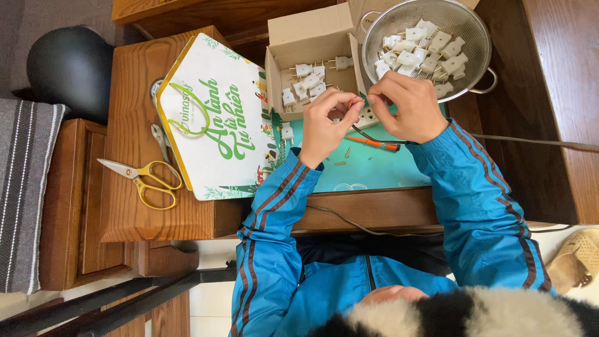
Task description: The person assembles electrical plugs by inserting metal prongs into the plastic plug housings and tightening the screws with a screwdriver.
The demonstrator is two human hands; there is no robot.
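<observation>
My left hand [327, 125] and my right hand [409, 106] meet fingertip to fingertip over a teal mat [374, 168]. Together they pinch a small white plug [368, 117]; its exact parts are hidden by my fingers. A black cable [530, 142] runs from under my right hand off to the right. An orange-handled screwdriver [377, 143] lies on the mat just below my hands, with a couple of small brass screws [347, 151] beside it. Another white plug [287, 133] rests at the mat's left edge.
An open cardboard box [312, 43] holds several white plugs, and a metal colander [399, 19] to its right holds several more. A white printed paper box [215, 118], yellow-handled scissors [146, 178], a black helmet [72, 65] and a sandal [577, 259] lie around the wooden tables.
</observation>
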